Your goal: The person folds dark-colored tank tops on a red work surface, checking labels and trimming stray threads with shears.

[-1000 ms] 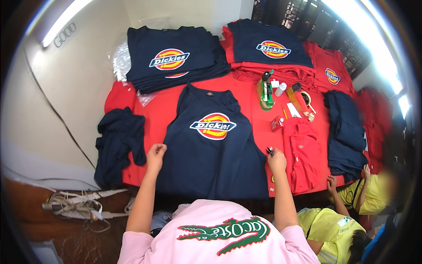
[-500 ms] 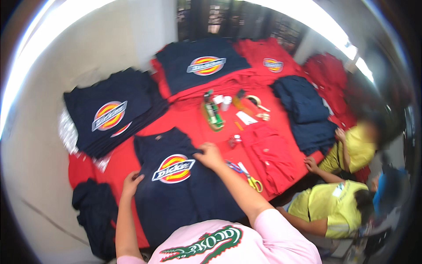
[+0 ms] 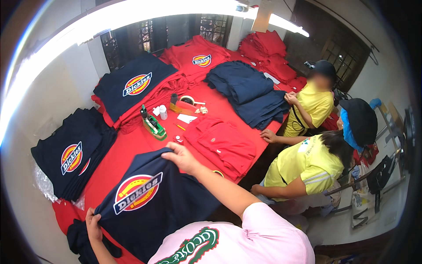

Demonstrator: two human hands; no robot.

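My view has swung to the right since half a second ago, carrying the desk's contents left and bringing more of the two co-workers in yellow shirts (image 3: 303, 167) into sight around three o'clock. The navy cloth garment with a red-and-yellow oval print (image 3: 162, 200), which lay flatter before, is now drawn up between the hands, toward seven o'clock on the red-covered desk (image 3: 102, 174). I see my left hand (image 3: 92, 223) pinching its edge at the print's eight o'clock, and my right hand (image 3: 182, 157) pinching cloth between thumb and fingers at the print's one-thirty. Of the scissors, whose blades showed earlier, I make out only a yellow handle loop (image 3: 217, 173) beyond my right forearm. The folded red cloth garment (image 3: 224, 145) lies at my right hand's three o'clock; the green plastic dispenser with a black top (image 3: 154, 126) stands at its eleven.
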